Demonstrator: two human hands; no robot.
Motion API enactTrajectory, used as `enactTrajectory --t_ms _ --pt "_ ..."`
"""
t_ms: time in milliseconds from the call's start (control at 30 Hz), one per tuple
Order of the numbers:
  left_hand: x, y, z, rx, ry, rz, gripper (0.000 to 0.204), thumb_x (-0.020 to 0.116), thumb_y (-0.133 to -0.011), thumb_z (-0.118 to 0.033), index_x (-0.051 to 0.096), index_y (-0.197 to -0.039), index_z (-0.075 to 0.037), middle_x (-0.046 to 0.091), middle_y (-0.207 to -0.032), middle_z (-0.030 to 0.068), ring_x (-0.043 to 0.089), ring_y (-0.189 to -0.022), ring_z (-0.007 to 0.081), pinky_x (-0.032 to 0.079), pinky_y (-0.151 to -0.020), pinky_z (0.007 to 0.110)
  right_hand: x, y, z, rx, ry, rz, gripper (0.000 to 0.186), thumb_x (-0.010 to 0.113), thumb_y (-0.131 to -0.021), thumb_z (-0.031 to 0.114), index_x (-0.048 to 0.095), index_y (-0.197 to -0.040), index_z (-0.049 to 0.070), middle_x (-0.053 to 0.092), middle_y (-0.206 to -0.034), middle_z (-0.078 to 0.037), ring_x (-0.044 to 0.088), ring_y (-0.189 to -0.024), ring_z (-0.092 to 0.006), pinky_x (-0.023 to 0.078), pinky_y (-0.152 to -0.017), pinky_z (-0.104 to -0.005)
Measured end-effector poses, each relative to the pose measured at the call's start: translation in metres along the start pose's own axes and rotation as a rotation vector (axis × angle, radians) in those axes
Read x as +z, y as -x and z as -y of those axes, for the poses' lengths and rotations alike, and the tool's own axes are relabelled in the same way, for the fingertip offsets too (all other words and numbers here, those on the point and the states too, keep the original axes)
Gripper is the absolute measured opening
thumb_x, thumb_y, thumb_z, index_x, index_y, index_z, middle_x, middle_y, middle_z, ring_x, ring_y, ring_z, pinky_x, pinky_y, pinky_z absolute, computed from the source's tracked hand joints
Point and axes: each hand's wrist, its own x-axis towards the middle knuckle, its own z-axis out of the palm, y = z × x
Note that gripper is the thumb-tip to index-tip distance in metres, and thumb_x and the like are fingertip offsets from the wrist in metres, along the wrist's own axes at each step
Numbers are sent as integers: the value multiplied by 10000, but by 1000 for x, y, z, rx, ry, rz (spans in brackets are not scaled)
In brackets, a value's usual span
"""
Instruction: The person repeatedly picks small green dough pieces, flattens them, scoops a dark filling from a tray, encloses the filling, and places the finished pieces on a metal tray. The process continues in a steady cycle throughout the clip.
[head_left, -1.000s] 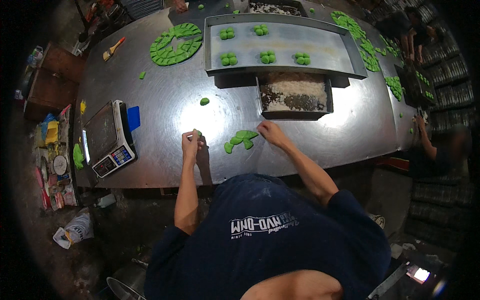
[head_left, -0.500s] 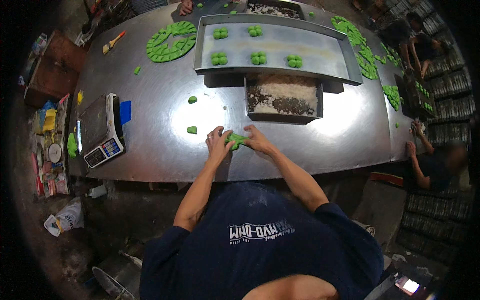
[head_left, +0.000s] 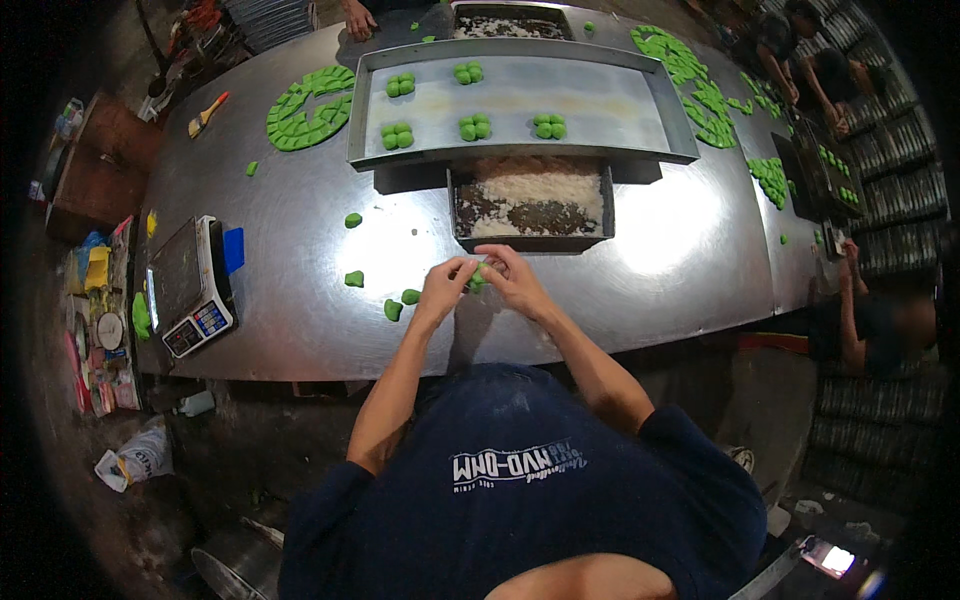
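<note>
My left hand (head_left: 445, 285) and my right hand (head_left: 508, 274) meet near the table's front, fingers closed round green dough (head_left: 478, 276). Loose green lumps (head_left: 411, 297) lie just left of my hands, with another (head_left: 354, 278) farther left. Beyond them sits a metal box (head_left: 533, 204) of white flakes on a dark bottom. Over it stands a long tray (head_left: 600, 97) holding several clusters of green balls.
On the steel table (head_left: 660, 290) are a scale (head_left: 187, 285), a brush (head_left: 208, 115), a ring of green pieces (head_left: 310, 105) and green piles (head_left: 700, 100). Co-workers (head_left: 865, 315) work at the right; another person's hand (head_left: 359, 20) rests at the far edge.
Both hands have come together, lifting some dough from the green pieces they were gathering, and moved slightly toward the metal box. A few lumps now lie separately to their left.
</note>
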Motion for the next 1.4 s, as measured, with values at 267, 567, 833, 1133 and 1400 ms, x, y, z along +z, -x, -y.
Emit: enactTrajectory --t_ms 267,567,833,1133,1400 --pt "-63 -6 14 -85 -789 -386 413 561 -1008 -410 665 -1234 -79 589 -1288 238 554 -1195 372 429 -1012 452 -65 -6 21 311 82 13 319 592 -1008 181 650 -1289 43 588 -1228 -67 574 -1138 -195 455 -1017 -337" --pt "43 -28 -71 365 309 -279 578 320 -1092 -468 539 -1391 -25 543 -1418 190 489 -1335 331 322 -1151 444 8 -27 32 84 -121 -7 402 673 -956 96 576 -1333 -3 600 -1188 -83 600 -1050 -156 506 -915 -294" --pt "27 -50 -75 999 -283 -215 505 434 -1048 -495 717 -1100 -79 726 -1118 88 653 -1125 275 431 -1055 446 -9 -22 50 340 -860 2 373 699 -955 248 602 -1241 31 619 -1164 -70 590 -1059 -178 496 -878 -338" --pt "18 -41 -27 333 -82 -240 683 582 -1014 -348 272 -1559 -76 542 -1396 174 633 -1122 303 487 -975 406 -79 -113 3 233 329 -56 317 510 -1058 336 588 -1229 81 669 -1083 -78 667 -993 -192 457 -987 -387" --pt "-89 21 25 -38 234 -672 383 488 -1058 -253 546 -1347 -8 646 -1208 135 627 -1065 214 502 -947 342 -79 -118 -40 105 1058 214 531 269 -1082 455 596 -1272 82 677 -1202 -156 592 -1202 -335 197 -1163 -614"
